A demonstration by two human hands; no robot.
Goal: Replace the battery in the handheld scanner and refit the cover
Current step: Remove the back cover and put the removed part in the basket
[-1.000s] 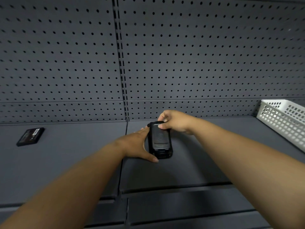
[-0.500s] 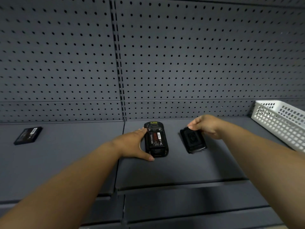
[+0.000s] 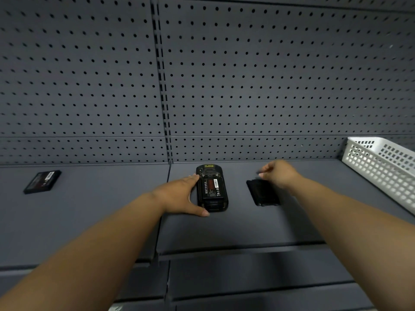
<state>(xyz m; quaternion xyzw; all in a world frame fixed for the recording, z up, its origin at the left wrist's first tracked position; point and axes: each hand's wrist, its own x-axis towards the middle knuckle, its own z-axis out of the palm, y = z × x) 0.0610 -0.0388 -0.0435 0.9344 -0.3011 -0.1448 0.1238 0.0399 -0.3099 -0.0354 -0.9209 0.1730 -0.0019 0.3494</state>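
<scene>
The black handheld scanner (image 3: 212, 190) lies face down on the grey shelf (image 3: 235, 227), its back uncovered, with a battery with a red label (image 3: 212, 187) showing in the bay. My left hand (image 3: 179, 195) holds the scanner by its left side, thumb at the lower corner. To its right the black cover (image 3: 262, 194) lies flat on the shelf. My right hand (image 3: 279, 173) hovers just above the cover's far end, blurred, fingers loose and holding nothing. A second black battery (image 3: 42, 181) lies far left on the shelf.
A white perforated plastic basket (image 3: 381, 169) stands at the right end of the shelf. Grey pegboard (image 3: 247, 86) forms the back wall. A lower shelf edge (image 3: 247, 277) runs below the front lip.
My right hand lifted the cover off the scanner's back, carried it right, laid it on the shelf and let go. The battery in the bay is now exposed. My left hand stayed put.
</scene>
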